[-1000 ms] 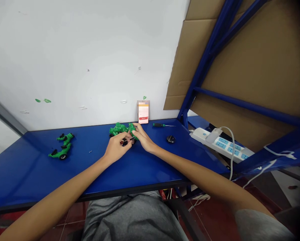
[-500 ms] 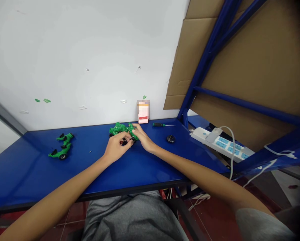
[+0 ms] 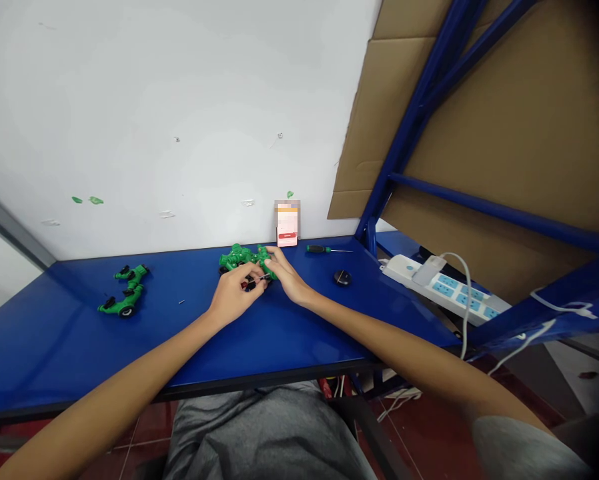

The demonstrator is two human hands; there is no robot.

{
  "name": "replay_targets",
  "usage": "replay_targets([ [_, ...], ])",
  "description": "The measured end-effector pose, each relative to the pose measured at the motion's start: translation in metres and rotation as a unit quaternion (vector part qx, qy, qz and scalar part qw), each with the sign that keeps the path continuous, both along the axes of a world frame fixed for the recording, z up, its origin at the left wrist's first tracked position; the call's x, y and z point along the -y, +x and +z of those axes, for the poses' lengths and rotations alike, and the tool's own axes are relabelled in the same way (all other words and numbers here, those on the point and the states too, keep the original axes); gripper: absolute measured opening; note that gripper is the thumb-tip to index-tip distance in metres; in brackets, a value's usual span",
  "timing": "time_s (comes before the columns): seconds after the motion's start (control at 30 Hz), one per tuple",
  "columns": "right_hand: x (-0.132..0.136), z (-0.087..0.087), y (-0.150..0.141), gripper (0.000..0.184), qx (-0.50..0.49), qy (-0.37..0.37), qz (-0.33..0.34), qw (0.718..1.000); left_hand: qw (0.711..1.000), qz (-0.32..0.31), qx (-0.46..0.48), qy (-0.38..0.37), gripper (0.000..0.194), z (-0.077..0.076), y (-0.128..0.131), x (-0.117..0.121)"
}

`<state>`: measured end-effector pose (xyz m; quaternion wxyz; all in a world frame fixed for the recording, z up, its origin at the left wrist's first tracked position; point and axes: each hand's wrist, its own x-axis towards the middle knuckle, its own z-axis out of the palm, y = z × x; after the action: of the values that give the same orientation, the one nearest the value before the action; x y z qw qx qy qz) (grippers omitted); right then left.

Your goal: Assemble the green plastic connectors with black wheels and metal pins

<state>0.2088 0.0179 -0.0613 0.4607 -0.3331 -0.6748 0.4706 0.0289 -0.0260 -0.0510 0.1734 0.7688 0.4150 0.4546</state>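
My left hand [image 3: 234, 293] is closed around a small screwdriver [image 3: 245, 285] with a red and black handle. Its thin metal shaft points right, toward the green plastic toy [image 3: 238, 253] with black wheels. Fingers cover much of the handle, and the tip's exact contact is hidden. My right hand [image 3: 290, 280] grips the toy's right side, with fingers curled over its top. The toy rests at the back of the blue table.
Another green toy piece [image 3: 124, 293] with black wheels lies at the left of the table [image 3: 179, 347], near a small screw [image 3: 181, 302]. A second screwdriver [image 3: 319, 249], a round black object [image 3: 342, 277] and a propped phone [image 3: 287, 227] are on the right. Beyond stands a power strip [image 3: 444, 287].
The fingers of my left hand have shifted slightly around the screwdriver. My right hand stays on the toy. The whole view has moved a little.
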Motion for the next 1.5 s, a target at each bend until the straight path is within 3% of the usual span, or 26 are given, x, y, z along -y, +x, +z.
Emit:
replay_targets([
  [0.83, 0.001, 0.001, 0.000, 0.045, -0.012, -0.023, 0.008, 1.000, 1.000, -0.008, -0.001, 0.003, 0.005, 0.002, 0.000, 0.001],
  [1.13, -0.007, 0.005, 0.002, 0.042, -0.098, -0.099, 0.040, 0.989, 1.000, 0.005, -0.018, -0.017, 0.011, 0.005, -0.009, -0.003],
  [1.23, -0.013, 0.009, 0.009, 0.046, -0.107, -0.071, 0.047, 0.991, 0.999, 0.012, -0.007, -0.036, 0.010, 0.008, -0.011, -0.005],
  [1.37, -0.017, 0.014, 0.023, 0.045, 0.007, 0.039, -0.023, 0.999, 0.997, 0.020, 0.022, -0.073, 0.013, 0.007, -0.014, -0.010],
  [1.5, -0.014, 0.015, 0.025, 0.041, 0.065, 0.080, -0.042, 0.994, 0.992, -0.032, 0.035, -0.113, 0.023, 0.000, -0.012, -0.012],
])
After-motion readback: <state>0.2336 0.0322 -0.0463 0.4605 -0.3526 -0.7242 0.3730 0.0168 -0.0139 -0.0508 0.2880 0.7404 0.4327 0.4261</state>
